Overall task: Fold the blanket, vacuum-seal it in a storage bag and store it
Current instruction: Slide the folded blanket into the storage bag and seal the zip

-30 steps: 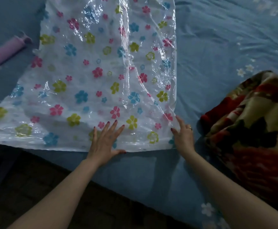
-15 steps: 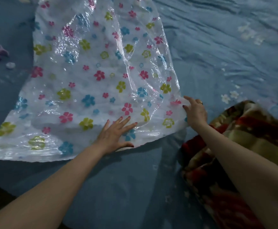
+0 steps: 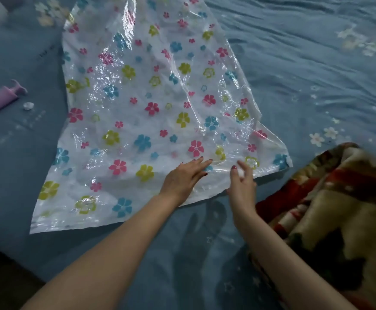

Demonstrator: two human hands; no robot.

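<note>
The clear storage bag [image 3: 151, 113], printed with pink, blue and yellow flowers, lies spread flat on the blue bed sheet [image 3: 294, 70]. My left hand [image 3: 183, 179] rests flat on the bag near its near edge, fingers straight. Just to its right, my right hand [image 3: 242, 183] is at the same edge, with thumb and forefinger close together and apparently pinching the plastic. The folded blanket [image 3: 330, 220], in red, cream and dark patterns, sits on the bed at the lower right, touching my right forearm.
A purple hand pump [image 3: 0, 100] lies at the left edge of the bed, with a small white cap [image 3: 28, 106] beside it. The dark floor [image 3: 1, 287] shows at the lower left, past the bed's edge.
My right hand let go of the bag's right corner and moved left along the near edge, close to my left hand. The view shifted, and the bag lies flatter.
</note>
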